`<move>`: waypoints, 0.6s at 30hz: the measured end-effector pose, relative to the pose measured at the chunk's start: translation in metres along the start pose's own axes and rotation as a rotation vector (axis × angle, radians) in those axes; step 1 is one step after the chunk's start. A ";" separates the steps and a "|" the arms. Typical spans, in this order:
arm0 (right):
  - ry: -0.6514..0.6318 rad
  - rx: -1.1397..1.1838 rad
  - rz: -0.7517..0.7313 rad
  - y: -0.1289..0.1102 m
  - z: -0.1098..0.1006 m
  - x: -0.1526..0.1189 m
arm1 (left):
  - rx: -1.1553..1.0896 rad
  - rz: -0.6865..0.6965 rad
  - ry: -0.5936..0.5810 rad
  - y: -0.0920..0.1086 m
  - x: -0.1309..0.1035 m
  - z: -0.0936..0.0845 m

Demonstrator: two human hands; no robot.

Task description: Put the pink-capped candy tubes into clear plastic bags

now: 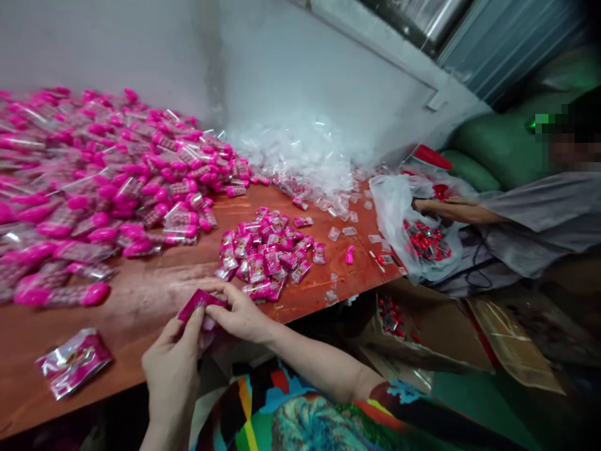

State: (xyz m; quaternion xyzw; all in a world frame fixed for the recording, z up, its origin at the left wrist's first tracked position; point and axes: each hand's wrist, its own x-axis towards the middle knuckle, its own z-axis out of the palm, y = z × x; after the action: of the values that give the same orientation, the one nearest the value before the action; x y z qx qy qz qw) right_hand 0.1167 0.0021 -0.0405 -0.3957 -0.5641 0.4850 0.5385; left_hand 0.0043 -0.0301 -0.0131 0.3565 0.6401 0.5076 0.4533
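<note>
Both my hands hold one pink packet (pixel 193 304) just over the table's front edge. My left hand (pixel 173 357) pinches its near side between thumb and fingers. From the right, my right hand (pixel 239 313) grips the same packet, thumb on top; its lower part is hidden by my fingers. A larger pink and silver packet (pixel 75 362) lies flat to the left of my hands. Beyond my right hand is a heap of small shiny pink packets (pixel 270 250).
A big pile of clear tubes with pink caps (pixel 117 175) covers the table's left. Clear plastic pieces (pixel 310 150) are heaped against the wall. At right, a person's hand (pixel 436 210) reaches over a plastic bag (pixel 389 200) of red pieces. A cardboard box (pixel 436 338) stands below.
</note>
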 end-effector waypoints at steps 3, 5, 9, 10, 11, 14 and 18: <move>0.026 0.054 0.070 0.004 0.000 0.002 | -0.205 -0.140 0.005 0.006 -0.001 0.010; 0.050 0.019 0.073 0.001 0.000 0.002 | -0.335 -0.207 -0.002 0.011 -0.001 0.017; 0.086 -0.204 -0.012 -0.014 -0.001 0.004 | -0.456 -0.278 -0.025 0.017 0.005 0.026; 0.071 -0.264 -0.033 -0.018 -0.002 0.006 | -0.464 -0.290 -0.014 0.019 0.007 0.026; 0.045 -0.320 -0.054 -0.021 -0.003 0.008 | -0.475 -0.303 -0.019 0.021 0.009 0.025; -0.041 -0.475 -0.101 -0.028 -0.005 0.019 | -0.559 -0.314 -0.117 0.027 0.016 0.019; -0.284 -0.733 -0.087 -0.034 -0.006 0.045 | -0.649 -0.302 -0.070 0.034 0.029 0.006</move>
State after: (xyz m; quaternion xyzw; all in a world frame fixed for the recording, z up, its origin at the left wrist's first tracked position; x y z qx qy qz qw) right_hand 0.1202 0.0387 0.0020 -0.4665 -0.7850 0.2779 0.2982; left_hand 0.0007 0.0059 0.0128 0.1125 0.4752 0.5990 0.6346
